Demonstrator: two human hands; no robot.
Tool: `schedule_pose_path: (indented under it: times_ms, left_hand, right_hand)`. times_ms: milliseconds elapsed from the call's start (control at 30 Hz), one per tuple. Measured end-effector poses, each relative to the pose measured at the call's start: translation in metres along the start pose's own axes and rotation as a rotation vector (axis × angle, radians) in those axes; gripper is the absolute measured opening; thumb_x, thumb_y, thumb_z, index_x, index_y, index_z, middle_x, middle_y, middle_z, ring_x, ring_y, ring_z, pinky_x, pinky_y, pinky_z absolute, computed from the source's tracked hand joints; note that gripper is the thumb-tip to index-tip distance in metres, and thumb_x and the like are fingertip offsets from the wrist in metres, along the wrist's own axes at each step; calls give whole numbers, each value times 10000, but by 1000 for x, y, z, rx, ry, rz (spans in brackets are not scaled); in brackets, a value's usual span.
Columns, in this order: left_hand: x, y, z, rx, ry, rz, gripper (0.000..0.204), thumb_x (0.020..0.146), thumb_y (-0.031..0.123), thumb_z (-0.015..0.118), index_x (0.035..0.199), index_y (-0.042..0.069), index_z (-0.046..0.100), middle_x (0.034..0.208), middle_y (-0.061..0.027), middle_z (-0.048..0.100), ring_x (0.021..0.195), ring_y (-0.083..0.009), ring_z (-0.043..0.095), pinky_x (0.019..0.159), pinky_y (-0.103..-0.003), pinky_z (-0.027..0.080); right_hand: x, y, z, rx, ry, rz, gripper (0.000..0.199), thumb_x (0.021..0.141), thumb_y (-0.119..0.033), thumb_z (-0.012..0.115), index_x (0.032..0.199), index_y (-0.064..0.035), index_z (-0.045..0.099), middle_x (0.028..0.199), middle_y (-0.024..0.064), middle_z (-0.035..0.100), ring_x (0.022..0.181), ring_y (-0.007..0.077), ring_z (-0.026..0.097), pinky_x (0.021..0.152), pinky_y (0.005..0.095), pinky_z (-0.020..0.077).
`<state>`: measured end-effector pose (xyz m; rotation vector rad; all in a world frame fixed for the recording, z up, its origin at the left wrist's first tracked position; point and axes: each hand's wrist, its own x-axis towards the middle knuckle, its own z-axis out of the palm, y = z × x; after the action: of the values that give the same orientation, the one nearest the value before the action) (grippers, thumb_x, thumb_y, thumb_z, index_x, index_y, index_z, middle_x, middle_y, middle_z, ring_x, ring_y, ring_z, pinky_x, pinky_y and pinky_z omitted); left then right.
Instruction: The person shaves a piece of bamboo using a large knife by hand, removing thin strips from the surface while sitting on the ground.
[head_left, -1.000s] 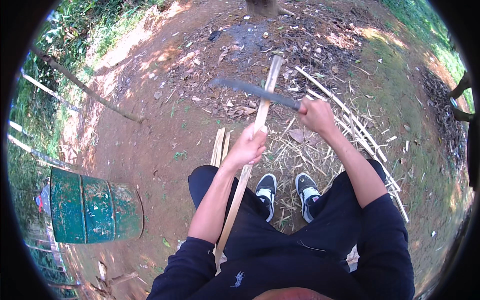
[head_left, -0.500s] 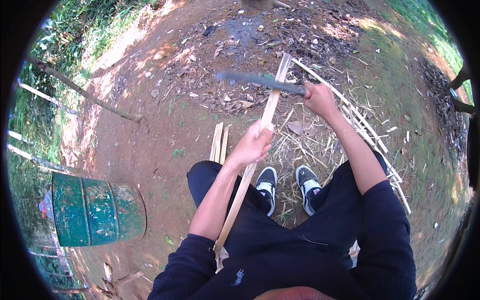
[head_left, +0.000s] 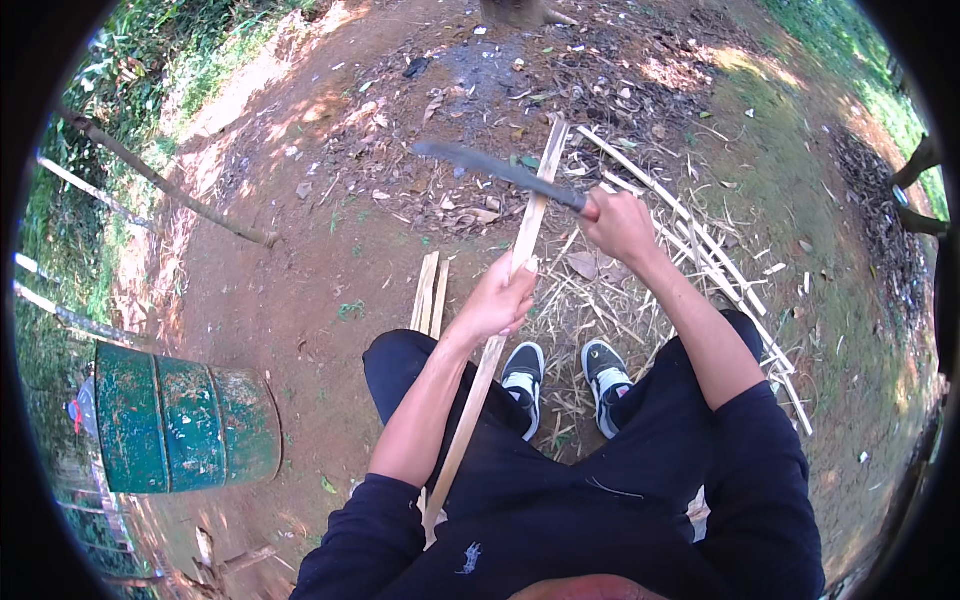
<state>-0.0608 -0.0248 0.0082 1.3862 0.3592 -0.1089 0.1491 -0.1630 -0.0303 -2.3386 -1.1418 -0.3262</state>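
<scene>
My left hand (head_left: pixel 497 297) is closed around the middle of a long pale strip of split wood or bamboo (head_left: pixel 527 238). The strip slants from beside my left hip up and away from me, its far end beyond my knees. In my right hand (head_left: pixel 618 226) is a machete (head_left: pixel 500 165), gripped by its reddish handle. Its dark blade points left and lies across the strip, above my left hand. Whether the edge bites into the strip I cannot tell.
Several long pale strips (head_left: pixel 715 258) lie on the ground at the right. Shavings (head_left: pixel 600 300) litter the dirt around my shoes (head_left: pixel 606 372). Shorter slats (head_left: pixel 428 290) stand by my left knee. A green metal drum (head_left: pixel 190 420) is at the left, near a leaning pole (head_left: pixel 180 185).
My right hand and the machete have shifted slightly left and toward me, with the blade now more slanted. The strip's far end has moved slightly left. Both hands keep their hold.
</scene>
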Motion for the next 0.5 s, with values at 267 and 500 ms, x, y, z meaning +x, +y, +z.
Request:
schedule_pose_path:
  times_ms: [267, 500]
  left_hand:
    - [8, -1, -3, -59, -114, 6, 143, 1053, 237, 437, 1013, 112, 380, 678, 43, 370, 401, -11, 291, 301, -191, 233]
    - [3, 11, -4, -90, -63, 42, 141, 1050, 247, 447, 1024, 121, 389, 660, 58, 355, 418, -6, 295, 301, -183, 233]
  right_hand:
    - [12, 34, 3, 27, -37, 223, 144, 860, -146, 586, 728, -111, 630, 594, 52, 623, 470, 177, 589, 450, 343, 503]
    - [17, 54, -1, 11, 93, 21, 85, 781, -118, 620, 703, -97, 597, 572, 89, 616, 502, 225, 628, 481, 369, 519]
